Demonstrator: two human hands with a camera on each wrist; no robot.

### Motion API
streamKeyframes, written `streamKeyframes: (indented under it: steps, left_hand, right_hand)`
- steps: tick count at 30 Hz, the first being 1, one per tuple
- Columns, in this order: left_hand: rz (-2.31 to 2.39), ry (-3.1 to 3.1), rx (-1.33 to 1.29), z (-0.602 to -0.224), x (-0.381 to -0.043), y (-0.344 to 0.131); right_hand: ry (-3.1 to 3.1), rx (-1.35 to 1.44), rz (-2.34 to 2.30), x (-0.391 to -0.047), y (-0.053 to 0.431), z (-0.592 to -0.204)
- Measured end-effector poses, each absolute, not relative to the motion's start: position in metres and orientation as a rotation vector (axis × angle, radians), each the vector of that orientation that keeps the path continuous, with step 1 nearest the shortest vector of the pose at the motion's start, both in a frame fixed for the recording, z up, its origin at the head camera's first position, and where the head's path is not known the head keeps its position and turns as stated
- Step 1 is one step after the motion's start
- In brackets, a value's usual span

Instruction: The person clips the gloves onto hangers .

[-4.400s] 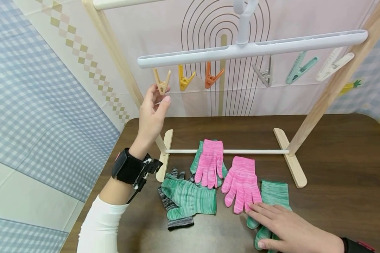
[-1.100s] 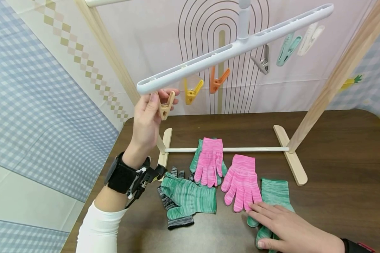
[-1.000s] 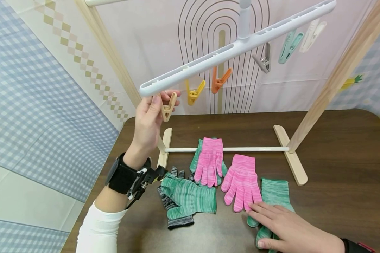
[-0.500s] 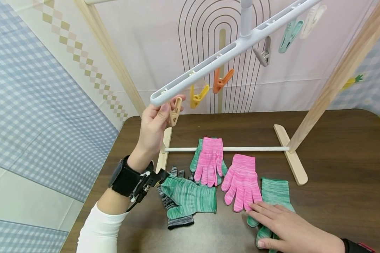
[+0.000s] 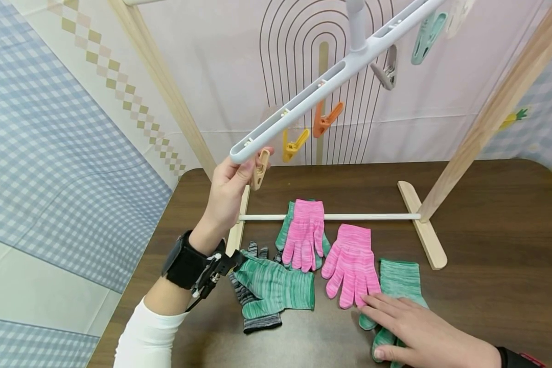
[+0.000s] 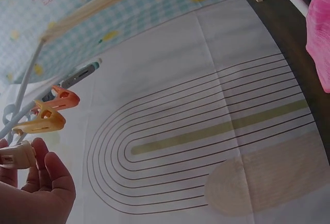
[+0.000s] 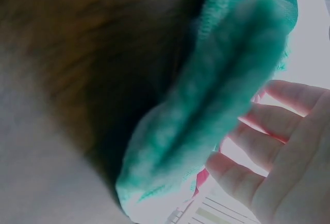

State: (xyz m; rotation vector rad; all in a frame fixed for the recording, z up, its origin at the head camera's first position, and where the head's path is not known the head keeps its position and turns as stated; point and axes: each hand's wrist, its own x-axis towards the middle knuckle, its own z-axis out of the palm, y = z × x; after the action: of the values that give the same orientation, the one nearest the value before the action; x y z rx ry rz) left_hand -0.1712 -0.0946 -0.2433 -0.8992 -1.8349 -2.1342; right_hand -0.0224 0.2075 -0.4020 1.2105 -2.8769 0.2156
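A white clip hanger (image 5: 317,94) hangs tilted in the head view, its left end low. At that end my left hand (image 5: 223,199) holds the beige clothespin (image 5: 259,171) with thumb and fingers; the left wrist view shows the same clothespin (image 6: 19,155) among the fingers. Yellow (image 5: 295,145) and orange (image 5: 327,119) clothespins hang nearby. My right hand (image 5: 423,327) lies with its fingers extended over a green glove (image 5: 399,278), fingertips at a pink glove (image 5: 351,260). Part of the green glove is hidden below the hand.
A wooden rack with a white crossbar (image 5: 372,216) stands on the brown table (image 5: 501,245). Left of centre lie another pink glove (image 5: 305,230), a green glove (image 5: 280,286) and dark grey fabric (image 5: 262,324). Grey (image 5: 387,69) and mint (image 5: 428,38) clothespins hang right.
My left hand has taken hold at the beige clothespin and moved right and lower. The hanger has swung, its left end dropping and its right end rising out of view. My right hand stays put.
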Motion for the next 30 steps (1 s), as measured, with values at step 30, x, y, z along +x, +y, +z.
streamKeyframes:
  steps: [30]
  left_hand:
    - [-2.137, -1.933, -0.905, -0.257, -0.173, -0.093]
  right_hand:
    - [-2.775, 1.152, 0.295, -0.029, 0.209, -0.394]
